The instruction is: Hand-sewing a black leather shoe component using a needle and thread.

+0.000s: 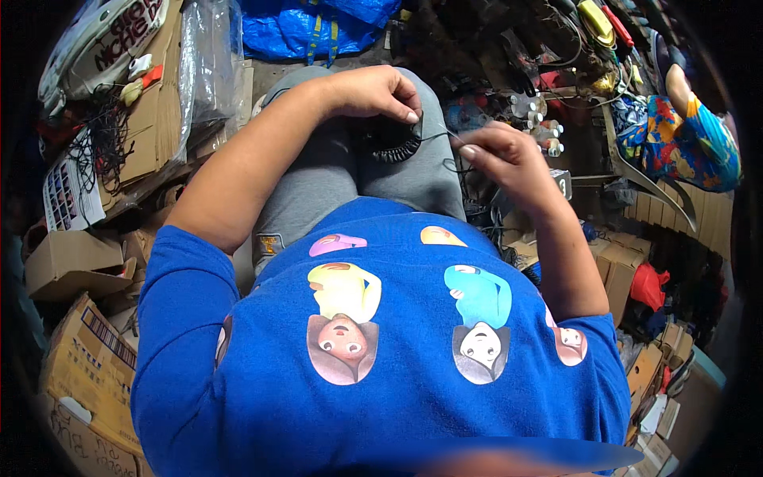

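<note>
My left hand (383, 94) is over my lap, its fingers curled and thumb pressed down on a black piece with a ribbed, curved edge (395, 148). Most of that piece is hidden under the hand, so its kind is unclear. To the right, my right hand (502, 156) is closed in a pinch, slightly blurred, with a thin pale needle-like tool (454, 136) at its fingertips. A black thread (435, 137) runs between the black piece and the right fingers, and more of it hangs loose below them.
Cardboard boxes (75, 266) and plastic-wrapped flat cardboard (155, 127) stand at my left. A blue bag (318, 28) lies ahead. Several small bottles (548, 135) are beyond my right hand. At the far right another person's colourful clothing (675, 147) shows.
</note>
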`<control>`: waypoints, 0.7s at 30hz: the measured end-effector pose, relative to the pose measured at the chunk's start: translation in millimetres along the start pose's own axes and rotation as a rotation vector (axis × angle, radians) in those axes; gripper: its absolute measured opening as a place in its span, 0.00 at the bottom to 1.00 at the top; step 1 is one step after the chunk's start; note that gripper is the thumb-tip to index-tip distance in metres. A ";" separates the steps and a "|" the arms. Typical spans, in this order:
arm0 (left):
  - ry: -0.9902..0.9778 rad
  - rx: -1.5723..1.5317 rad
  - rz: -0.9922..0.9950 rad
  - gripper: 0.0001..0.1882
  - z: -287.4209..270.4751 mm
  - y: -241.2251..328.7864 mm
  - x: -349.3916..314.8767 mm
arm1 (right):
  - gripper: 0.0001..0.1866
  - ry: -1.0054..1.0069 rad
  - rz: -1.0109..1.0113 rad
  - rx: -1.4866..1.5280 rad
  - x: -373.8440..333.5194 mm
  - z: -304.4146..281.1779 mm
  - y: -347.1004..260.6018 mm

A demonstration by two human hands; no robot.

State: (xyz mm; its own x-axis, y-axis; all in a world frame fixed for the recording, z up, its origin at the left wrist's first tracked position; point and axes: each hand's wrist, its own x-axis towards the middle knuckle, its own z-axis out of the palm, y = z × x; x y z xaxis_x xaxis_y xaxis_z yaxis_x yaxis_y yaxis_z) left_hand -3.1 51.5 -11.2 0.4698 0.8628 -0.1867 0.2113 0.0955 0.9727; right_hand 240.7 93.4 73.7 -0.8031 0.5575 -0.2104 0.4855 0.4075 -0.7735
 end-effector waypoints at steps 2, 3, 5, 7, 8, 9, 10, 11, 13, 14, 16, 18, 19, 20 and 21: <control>-0.030 -0.134 0.009 0.13 -1.7 -8.0 0.6 | 0.11 -0.004 0.049 -0.096 3.6 5.3 -12.8; -0.032 -0.136 0.011 0.13 -1.8 -8.1 0.8 | 0.11 -0.016 0.056 -0.116 5.2 9.4 -10.4; -0.052 -0.158 -0.003 0.14 -3.0 -8.0 0.3 | 0.11 -0.047 0.057 -0.204 10.5 12.5 -11.8; -0.059 -0.156 -0.016 0.14 -4.5 -3.8 -1.8 | 0.12 -0.036 0.034 -0.240 14.5 14.7 -8.6; -0.065 -0.151 -0.030 0.14 -4.7 -2.8 -2.3 | 0.12 -0.023 0.008 -0.275 16.0 15.4 -7.3; -0.063 -0.154 -0.030 0.14 -4.5 -3.3 -2.7 | 0.12 -0.027 0.007 -0.276 17.7 15.3 -7.5; -0.062 -0.166 -0.034 0.15 -4.4 -3.9 -2.8 | 0.12 -0.040 0.015 -0.276 19.3 14.7 -8.2; -0.062 -0.178 -0.037 0.15 -4.2 -4.2 -2.8 | 0.12 -0.053 0.024 -0.276 20.4 14.0 -9.0; -0.067 -0.176 -0.032 0.15 -4.3 -4.9 -2.7 | 0.11 -0.057 0.021 -0.291 22.6 13.6 -9.8; -0.073 -0.173 -0.026 0.15 -4.3 -5.2 -2.6 | 0.11 -0.060 0.019 -0.305 23.4 13.6 -10.6; -0.072 -0.163 -0.028 0.15 -4.3 -3.5 -2.7 | 0.11 -0.051 -0.001 -0.356 25.2 14.7 -14.2; -0.071 -0.153 -0.030 0.15 -4.7 -3.3 -2.8 | 0.10 -0.042 -0.022 -0.408 26.0 19.0 -16.2; -0.075 -0.160 -0.029 0.15 -5.3 -4.0 -2.9 | 0.10 -0.021 -0.029 -0.417 25.0 22.8 -16.2; -0.080 -0.167 -0.028 0.15 -5.8 -4.7 -2.9 | 0.10 -0.001 -0.035 -0.427 23.3 25.4 -16.7; -0.077 -0.168 -0.029 0.15 -6.1 -5.8 -2.9 | 0.11 0.009 0.011 -0.397 20.4 27.0 -18.4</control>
State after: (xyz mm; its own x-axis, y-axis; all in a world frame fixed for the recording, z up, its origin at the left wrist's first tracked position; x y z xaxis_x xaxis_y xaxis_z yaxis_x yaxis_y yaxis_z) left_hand -10.9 51.5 -15.5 0.5310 0.8188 -0.2184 0.0823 0.2066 0.9749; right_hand 206.0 77.8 67.4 -0.7947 0.5692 -0.2110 0.5916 0.6482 -0.4795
